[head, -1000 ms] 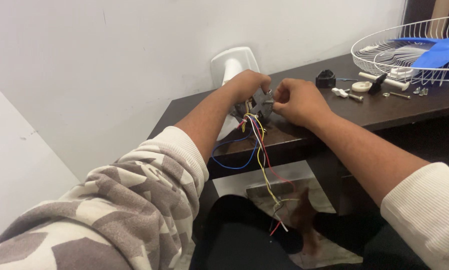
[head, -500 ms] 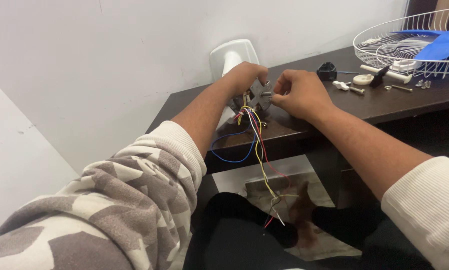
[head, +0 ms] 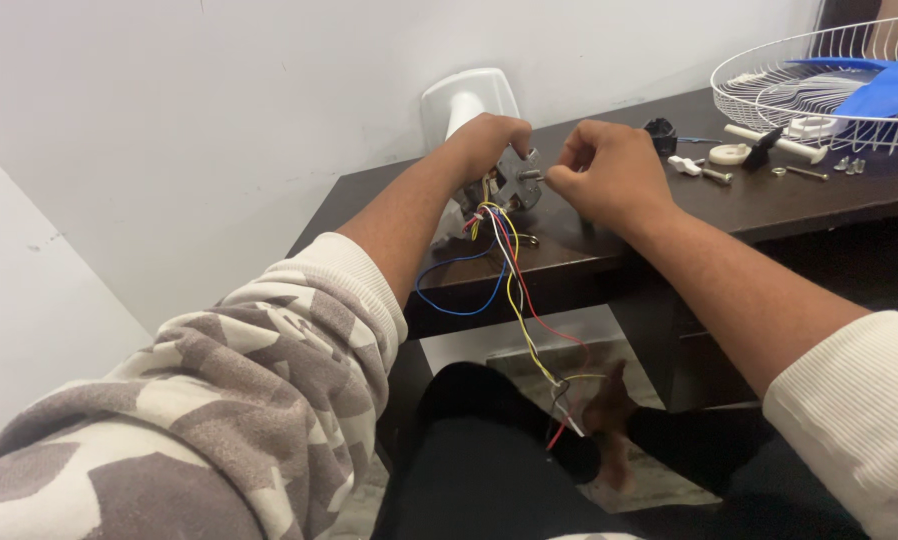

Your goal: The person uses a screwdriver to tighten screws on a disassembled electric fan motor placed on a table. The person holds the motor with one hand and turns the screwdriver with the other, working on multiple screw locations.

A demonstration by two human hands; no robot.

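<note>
Left hand closed around small grey fan motor at dark counter edge, right hand pinching its metal shaft; probably dense, rigid, best gripped by casing, thin coloured wires trailing limp, fragile; no packages, labels visible.

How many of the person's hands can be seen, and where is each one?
2. The left hand grips the small grey motor with coloured wires at the dark table edge. The right hand pinches at the motor's shaft beside it. No other hands show.
</note>
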